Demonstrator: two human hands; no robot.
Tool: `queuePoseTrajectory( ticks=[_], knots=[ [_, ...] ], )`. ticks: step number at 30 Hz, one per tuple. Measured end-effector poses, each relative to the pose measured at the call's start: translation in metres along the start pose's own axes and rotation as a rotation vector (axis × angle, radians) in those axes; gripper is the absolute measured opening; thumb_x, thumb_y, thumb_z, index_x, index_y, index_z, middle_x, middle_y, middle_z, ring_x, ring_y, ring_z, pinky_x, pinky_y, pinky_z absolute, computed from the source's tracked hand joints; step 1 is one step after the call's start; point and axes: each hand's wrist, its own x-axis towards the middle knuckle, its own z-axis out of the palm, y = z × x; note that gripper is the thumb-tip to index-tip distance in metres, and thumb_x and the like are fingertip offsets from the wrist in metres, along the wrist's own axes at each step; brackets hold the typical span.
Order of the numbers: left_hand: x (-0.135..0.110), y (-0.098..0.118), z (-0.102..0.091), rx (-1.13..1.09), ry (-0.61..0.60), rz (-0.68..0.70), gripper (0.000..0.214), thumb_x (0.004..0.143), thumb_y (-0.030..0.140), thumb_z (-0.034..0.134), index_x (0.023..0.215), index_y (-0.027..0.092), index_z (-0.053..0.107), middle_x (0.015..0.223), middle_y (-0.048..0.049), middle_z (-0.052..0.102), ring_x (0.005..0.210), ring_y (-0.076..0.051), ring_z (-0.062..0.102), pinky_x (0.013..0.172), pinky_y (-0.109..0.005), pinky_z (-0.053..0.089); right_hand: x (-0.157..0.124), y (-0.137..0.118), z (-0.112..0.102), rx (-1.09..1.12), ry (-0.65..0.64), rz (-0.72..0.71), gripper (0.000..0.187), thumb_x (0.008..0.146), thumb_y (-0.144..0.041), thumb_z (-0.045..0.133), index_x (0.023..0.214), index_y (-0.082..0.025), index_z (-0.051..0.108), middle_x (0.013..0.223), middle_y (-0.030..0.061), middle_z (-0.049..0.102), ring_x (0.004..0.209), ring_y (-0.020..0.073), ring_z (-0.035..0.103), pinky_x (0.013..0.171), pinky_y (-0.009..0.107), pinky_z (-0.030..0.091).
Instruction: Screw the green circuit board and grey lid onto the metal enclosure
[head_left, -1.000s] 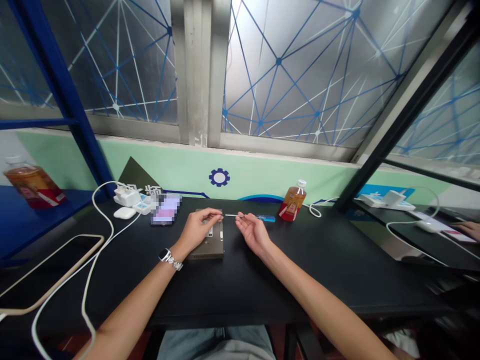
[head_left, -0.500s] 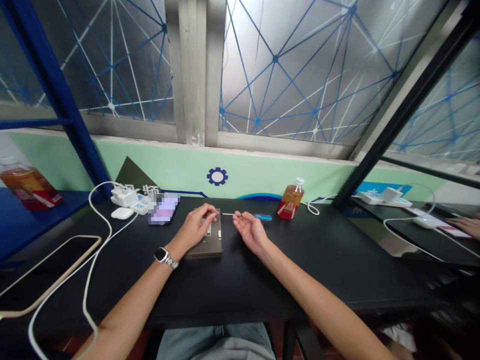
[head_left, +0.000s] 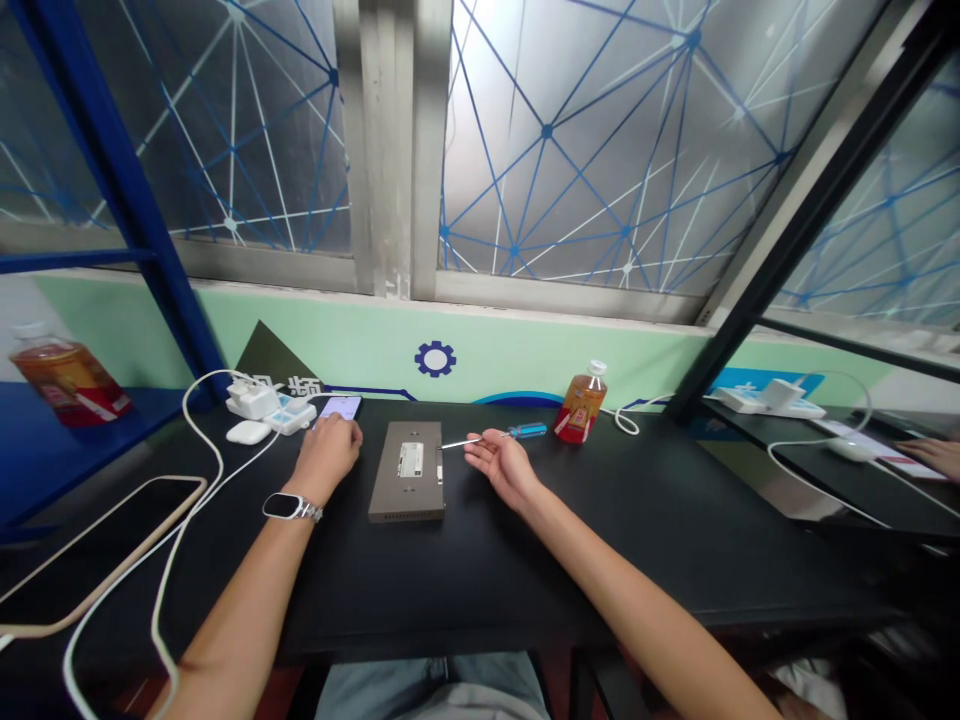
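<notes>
My right hand (head_left: 504, 465) pinches a screwdriver (head_left: 528, 430) by its metal shaft, palm turned up and the other fingers loosely stretched. The blue handle points right, and the tip reaches the right edge of a flat brown-grey metal box (head_left: 390, 468). That box lies on the table with a white label on its upper face. My left hand (head_left: 330, 458) is left of the box, at the near edge of a phone (head_left: 341, 407) with a lit screen. Its fingers are curled downward, and whatever they may hold is hidden.
A drink bottle (head_left: 581, 403) stands right of the screwdriver handle. White chargers on a power strip (head_left: 292, 414) and a white case (head_left: 246, 432) lie at the back left. Cables loop past a large phone (head_left: 97, 550). Another person's hand (head_left: 930, 455) shows at far right.
My left hand has left the box and the screwdriver tip and moved left to the phone, uncovering the label. The screwdriver now tilts slightly, its tip lower; my right hand has barely moved.
</notes>
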Motion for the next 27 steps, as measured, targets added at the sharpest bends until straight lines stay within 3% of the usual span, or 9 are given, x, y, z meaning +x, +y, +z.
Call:
queuePoseTrajectory(
  ticks=[8,13,17,20,24,27],
  knots=[
    [0.0,-0.004,0.0,-0.133,-0.069,-0.043,0.02,0.083,0.018,0.056,0.081,0.017,0.076,0.095,-0.0134,0.072,0.091,-0.026,0.066,0.076,-0.029,0.046,-0.002,-0.005,0.001,-0.047,-0.059,0.027,0.012,0.087,-0.005,0.053,0.086,-0.017,0.051,0.086,0.0101,0.075,0.065,0.0183,0.075,0.061,0.03,0.063],
    [0.001,0.009,0.003,-0.251,-0.041,0.026,0.028,0.088,0.025,0.052,0.103,0.016,0.073,0.096,-0.0142,0.073,0.09,-0.027,0.069,0.076,-0.031,0.048,0.001,-0.02,-0.002,-0.132,-0.059,0.021,0.011,0.088,-0.006,0.054,0.086,-0.017,0.052,0.086,0.0106,0.075,0.065,0.0174,0.074,0.054,0.027,0.062],
    [-0.004,0.033,0.009,-0.407,-0.199,0.041,0.04,0.092,0.043,0.05,0.113,0.012,0.066,0.081,-0.0125,0.073,0.062,-0.022,0.068,0.056,-0.028,0.046,0.008,-0.042,-0.016,-0.374,-0.08,-0.079,0.012,0.088,-0.012,0.062,0.089,-0.018,0.052,0.067,0.0044,0.072,0.046,0.0145,0.065,0.039,0.023,0.055],
    [-0.009,0.048,0.013,-0.548,-0.331,0.011,0.048,0.095,0.047,0.045,0.125,0.012,0.058,0.065,-0.0057,0.068,0.042,-0.017,0.06,0.042,-0.025,0.041,0.013,-0.054,-0.03,-0.682,-0.123,-0.094,0.016,0.085,-0.016,0.068,0.087,-0.017,0.053,0.054,0.0001,0.067,0.035,0.0133,0.058,0.031,0.02,0.05],
    [-0.012,0.058,0.016,-0.631,-0.347,0.021,0.051,0.095,0.045,0.047,0.133,0.011,0.052,0.059,-0.0025,0.065,0.039,-0.015,0.058,0.036,-0.021,0.037,0.018,-0.055,-0.045,-1.017,-0.089,-0.071,0.02,0.079,-0.011,0.073,0.077,-0.016,0.054,0.044,-0.003,0.061,0.026,0.0114,0.052,0.025,0.015,0.039],
    [-0.012,0.059,0.018,-0.666,-0.367,0.003,0.054,0.095,0.043,0.048,0.138,0.011,0.049,0.058,-0.0018,0.065,0.038,-0.015,0.057,0.035,-0.02,0.037,0.019,-0.05,-0.051,-1.101,-0.036,-0.041,0.025,0.074,-0.008,0.076,0.07,-0.017,0.053,0.039,-0.0028,0.058,0.023,0.0133,0.051,0.022,0.016,0.034]
  ],
)
